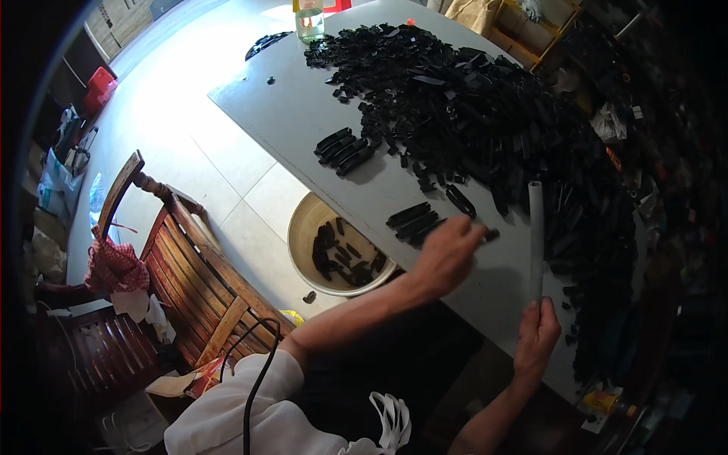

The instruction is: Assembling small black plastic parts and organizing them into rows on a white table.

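My right hand [537, 334] is wrapped round the lower end of a pale grey tube [535, 243], which points away from me over the table. Left of it, my left hand [451, 254] is closed, slightly blurred, with a small dark piece [491, 236] at its fingertips. Beside that hand lies a short row of long black plastic pieces [413, 221], partly covered by the fingers. One more black loop-shaped piece [460, 200] rests just beyond. Farther off is a second neat group of black pieces [345, 150].
A large heap of black plastic parts [470, 114] spreads over the grey table [280, 114]. Below the table's left edge stands a round bucket [299, 243] with dark pieces inside. A wooden chair [197, 280] is at left, and a jar of liquid [309, 24] at the far edge.
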